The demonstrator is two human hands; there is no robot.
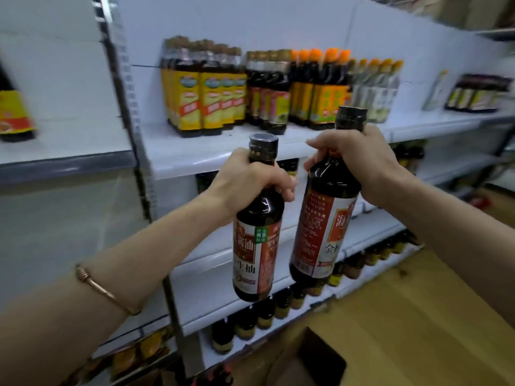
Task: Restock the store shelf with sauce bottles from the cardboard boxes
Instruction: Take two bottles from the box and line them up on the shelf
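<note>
Each hand, left (252, 179) and right (354, 160), had its fingers wrapped round a bottle (257, 232) neck, bodies hanging below, ready to lift onto the shelf (223, 151).

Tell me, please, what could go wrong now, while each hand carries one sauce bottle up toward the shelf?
1. Each hand, left hand and right hand, grips only a neck, so the left bottle or right bottle might slip.
2. The two hang close together and could knock.
3. The shelf has little free front space, so the standing bottles might be toppled.
</note>
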